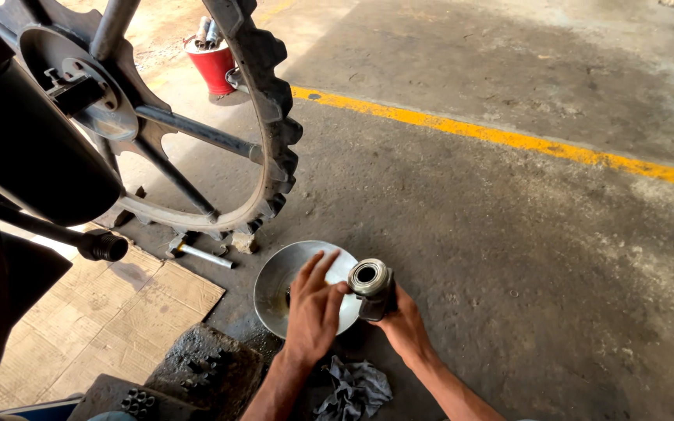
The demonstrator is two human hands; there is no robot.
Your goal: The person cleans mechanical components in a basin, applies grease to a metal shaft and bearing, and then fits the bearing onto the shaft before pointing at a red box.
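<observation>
Head view shows the right hand (406, 316) closed around a dark metal hub (373, 287) with a bearing ring on top, held just beside the steel bowl (274, 292). It looks heavy, rigid, probably greasy; gripping the body suits it. Left hand (313, 308) fingers (341, 290), loosely spread, touch its rim.
</observation>
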